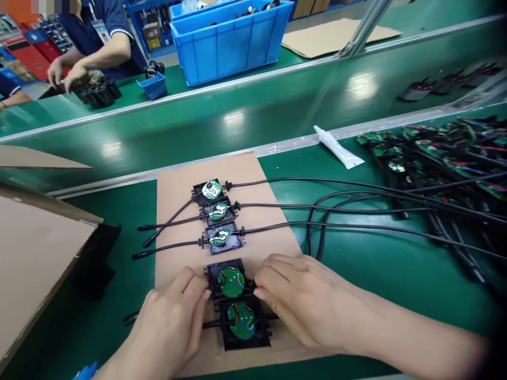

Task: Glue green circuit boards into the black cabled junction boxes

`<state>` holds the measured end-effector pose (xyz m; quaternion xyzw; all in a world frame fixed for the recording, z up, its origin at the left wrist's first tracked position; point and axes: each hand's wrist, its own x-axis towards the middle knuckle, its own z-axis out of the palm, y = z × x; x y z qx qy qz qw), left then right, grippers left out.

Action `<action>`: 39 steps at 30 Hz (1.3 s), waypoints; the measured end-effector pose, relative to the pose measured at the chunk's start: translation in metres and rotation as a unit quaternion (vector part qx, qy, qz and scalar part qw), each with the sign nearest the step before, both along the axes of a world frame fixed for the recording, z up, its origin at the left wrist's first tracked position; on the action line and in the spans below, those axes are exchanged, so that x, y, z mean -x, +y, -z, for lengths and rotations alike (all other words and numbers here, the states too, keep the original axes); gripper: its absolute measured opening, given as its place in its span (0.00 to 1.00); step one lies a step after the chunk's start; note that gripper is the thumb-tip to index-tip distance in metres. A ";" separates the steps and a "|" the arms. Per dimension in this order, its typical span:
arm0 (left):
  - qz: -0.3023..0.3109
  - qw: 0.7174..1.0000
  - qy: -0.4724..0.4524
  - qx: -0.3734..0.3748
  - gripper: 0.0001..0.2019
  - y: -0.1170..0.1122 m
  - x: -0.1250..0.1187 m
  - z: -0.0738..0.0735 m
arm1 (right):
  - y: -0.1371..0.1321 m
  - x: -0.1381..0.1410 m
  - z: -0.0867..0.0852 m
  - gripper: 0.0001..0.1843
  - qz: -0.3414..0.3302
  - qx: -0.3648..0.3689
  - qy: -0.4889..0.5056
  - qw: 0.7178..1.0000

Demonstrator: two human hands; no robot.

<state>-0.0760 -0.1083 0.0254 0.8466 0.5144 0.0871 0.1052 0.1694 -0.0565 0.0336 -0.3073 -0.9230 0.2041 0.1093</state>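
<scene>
On smooth cardboard [178, 195], a rectangular black plastic housing [216, 271] (a round green circuit board [232, 282] inside) is held at opposite edges by the left hand [174, 306] and right hand [307, 290], both tightly pinched.

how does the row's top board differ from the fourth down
The top board is patched with white; the fourth board is mostly green with coloured wires. The fourth board is between the left hand and right hand; the top board is beyond both. Both sit in black trays.

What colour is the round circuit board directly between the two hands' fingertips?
The circuit board is green, best seen in the head view.
</scene>
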 end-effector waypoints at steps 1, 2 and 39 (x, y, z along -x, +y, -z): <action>0.000 1.000 0.010 -0.012 0.12 0.002 -0.002 0.002 | 0.001 0.003 0.001 0.09 -0.003 -0.003 -0.013 1.000; -0.001 1.000 0.017 -0.022 0.12 0.003 -0.003 0.003 | 0.002 0.005 0.002 0.07 -0.006 -0.007 -0.027 1.000; 0.047 0.987 0.082 -0.127 0.16 0.002 0.002 0.005 | 0.007 0.025 0.007 0.12 -0.035 0.039 -0.081 0.995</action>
